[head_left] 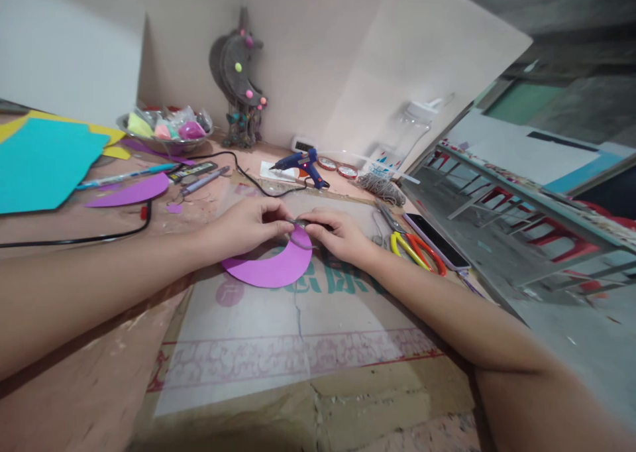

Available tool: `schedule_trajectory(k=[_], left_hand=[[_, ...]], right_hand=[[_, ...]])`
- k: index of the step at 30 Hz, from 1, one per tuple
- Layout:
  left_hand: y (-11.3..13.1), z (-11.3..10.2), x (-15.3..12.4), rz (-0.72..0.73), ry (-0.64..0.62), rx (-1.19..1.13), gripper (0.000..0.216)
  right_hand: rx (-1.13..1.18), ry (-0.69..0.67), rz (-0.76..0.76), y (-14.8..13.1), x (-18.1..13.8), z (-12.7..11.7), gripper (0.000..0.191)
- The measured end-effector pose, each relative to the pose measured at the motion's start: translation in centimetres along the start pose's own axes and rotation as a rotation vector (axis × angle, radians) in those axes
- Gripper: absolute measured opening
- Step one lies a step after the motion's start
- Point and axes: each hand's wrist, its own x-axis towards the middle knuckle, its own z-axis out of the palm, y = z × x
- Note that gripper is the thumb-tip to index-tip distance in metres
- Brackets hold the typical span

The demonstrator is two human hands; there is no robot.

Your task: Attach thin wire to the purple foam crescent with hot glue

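Note:
A purple crescent cutout (278,270) hangs just over the printed sheet in the middle of the table, its upper tip between my two hands. My left hand (256,225) is closed, thumb against forefinger, at the left of that tip. From the right, my right hand (338,233) pinches at the same tip. Thin grey yarn (301,243) loops around the crescent near my fingertips, and its tail trails down over the sheet. My fingers partly hide the tip and exactly how each holds yarn or cutout.
Behind my hands lies a blue glue gun (303,166). To the right are scissors (412,243), a phone (437,240) and a grey yarn bundle (380,188). Coloured sheets (44,164), a bowl (166,144) and a black cord (99,242) are left. A decorated moon (238,67) stands behind.

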Motion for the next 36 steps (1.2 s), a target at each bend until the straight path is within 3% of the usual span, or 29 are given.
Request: schedule_trajectory(k=[8,14,36], left_hand=[[-0.12,0.08,0.07,-0.004,0.0,-0.027,0.015],[-0.47,0.16,0.16,-0.017,0.002,-0.061,0.014],[-0.32,0.06,0.05,-0.02,0.004,-0.027,0.017]], right_hand=[[0.011,0.001,0.015,-0.31,0.06,0.02,0.026],[0.023,0.091,0.05,-0.27,0.07,0.2,0.028],[-0.025,0.014,0.014,-0.19,0.0,0.09,0.029]])
